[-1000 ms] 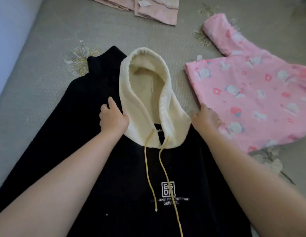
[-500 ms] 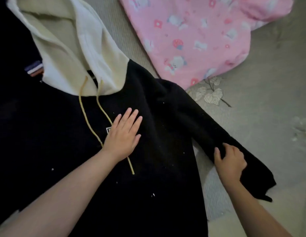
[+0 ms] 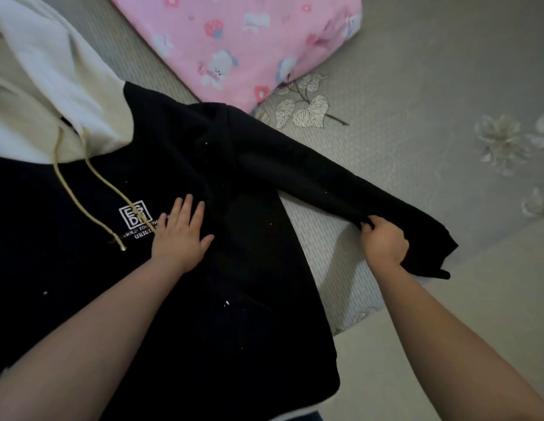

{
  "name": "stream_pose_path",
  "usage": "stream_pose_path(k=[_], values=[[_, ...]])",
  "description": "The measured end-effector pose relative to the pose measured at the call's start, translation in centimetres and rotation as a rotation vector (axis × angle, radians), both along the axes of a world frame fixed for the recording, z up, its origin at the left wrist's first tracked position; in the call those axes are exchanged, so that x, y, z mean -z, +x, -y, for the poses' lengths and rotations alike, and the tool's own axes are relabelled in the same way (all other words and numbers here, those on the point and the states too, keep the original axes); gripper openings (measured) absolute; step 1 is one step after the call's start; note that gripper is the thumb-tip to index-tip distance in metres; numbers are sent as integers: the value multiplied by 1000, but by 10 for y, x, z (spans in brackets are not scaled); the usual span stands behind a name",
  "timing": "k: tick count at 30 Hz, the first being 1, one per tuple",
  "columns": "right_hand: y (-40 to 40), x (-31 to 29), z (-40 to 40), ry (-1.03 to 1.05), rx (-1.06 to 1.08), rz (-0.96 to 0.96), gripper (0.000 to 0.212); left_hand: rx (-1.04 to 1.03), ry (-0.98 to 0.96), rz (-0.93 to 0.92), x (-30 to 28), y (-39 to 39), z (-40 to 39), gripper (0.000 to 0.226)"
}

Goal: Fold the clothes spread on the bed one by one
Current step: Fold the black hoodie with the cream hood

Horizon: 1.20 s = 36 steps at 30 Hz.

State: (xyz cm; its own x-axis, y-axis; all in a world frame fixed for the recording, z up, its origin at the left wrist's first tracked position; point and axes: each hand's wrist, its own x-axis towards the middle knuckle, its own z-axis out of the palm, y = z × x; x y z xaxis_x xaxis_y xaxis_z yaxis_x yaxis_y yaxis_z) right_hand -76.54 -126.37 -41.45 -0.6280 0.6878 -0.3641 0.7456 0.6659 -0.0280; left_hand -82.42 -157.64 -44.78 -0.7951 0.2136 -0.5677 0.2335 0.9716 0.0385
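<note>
Black hoodie (image 3: pixel 179 299) lies front-up on the bed (image 3: pixel 431 86), filling the left and near part of view. Cream hood (image 3: pixel 52 86) sits far left, its two yellow drawstrings (image 3: pixel 91 189) trailing down over the chest print.

Left hand (image 3: pixel 181 235): flat, fingers straight and spread, palm pressing the hoodie chest just right of the white logo (image 3: pixel 135 215). Holds nothing.

Right hand (image 3: pixel 384 241): fingers curled, gripping the hoodie's right sleeve (image 3: pixel 310 177) close to the cuff end. Sleeve runs from the shoulder diagonally out to the right across the bed; the cuff end hangs past the hand to the right, at the bed edge.

Pink printed garment (image 3: pixel 240 41) lies flat on the bed at far centre, its near corner just beside the hoodie's shoulder. Bed cover is grey-beige with leaf and flower motifs.
</note>
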Motion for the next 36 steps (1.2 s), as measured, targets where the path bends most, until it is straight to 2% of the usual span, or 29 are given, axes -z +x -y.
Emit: stream_pose_path(k=[2, 5, 10, 13, 14, 15, 16, 17, 18, 19, 20, 21, 24, 26, 28, 30, 32, 34, 36], values=[[-12, -11, -3, 4, 20, -156, 33, -19, 41, 45, -8, -5, 0, 68], [-35, -39, 3, 54, -123, -354, 33, -72, 104, 30, -31, -12, 7, 59], [-85, -102, 83, -2, -783, -1029, 23, -449, 339, -124, -73, 0, 53, 45], [-91, -120, 161, -221, -1147, -1179, 23, -657, 388, -237, -93, 17, 103, 40], [-86, -119, 185, -292, -1284, -1131, 24, -769, 407, -253, -96, 26, 122, 39], [-78, -113, 205, -355, -1463, -971, 26, -900, 443, -264, -96, 36, 141, 38], [-68, -104, 221, -412, -1647, -685, 31, -1071, 510, -267, -95, 46, 159, 37], [-59, -93, 230, -407, -1787, -299, 38, -1243, 594, -265, -94, 56, 174, 36], [-50, -82, 236, -350, -1858, -21, 43, -1396, 642, -243, -92, 68, 189, 37], [-43, -73, 230, -312, -1847, 105, 46, -1487, 656, -199, -87, 75, 193, 38], [-37, -69, 227, -326, -1796, 108, 46, -1547, 635, -144, -82, 83, 197, 40], [-33, -66, 226, -356, -1765, 13, 45, -1601, 622, -113, -78, 92, 199, 43], [-33, -52, 210, -234, -1676, -382, 45, -1716, 655, -156, -67, 106, 193, 46], [-41, -51, 197, -89, -1579, -384, 49, -1806, 761, -238, -62, 110, 188, 46], [-50, -49, 188, 34, -1475, -264, 64, -1859, 873, -266, -55, 109, 184, 44], [-56, -44, 181, 135, -1415, -169, 73, -1917, 970, -282, -50, 105, 182, 31], [-62, -38, 179, 192, -1420, -167, 68, -2002, 1083, -313, -53, 95, 180, 8], [-70, -38, 183, 223, -1432, -220, 56, -2041, 1256, -330, -61, 80, 179, 14], [-79, -41, 188, 232, -1417, -267, 42, -1982, 1466, -344, -79, 63, 180, 22]])
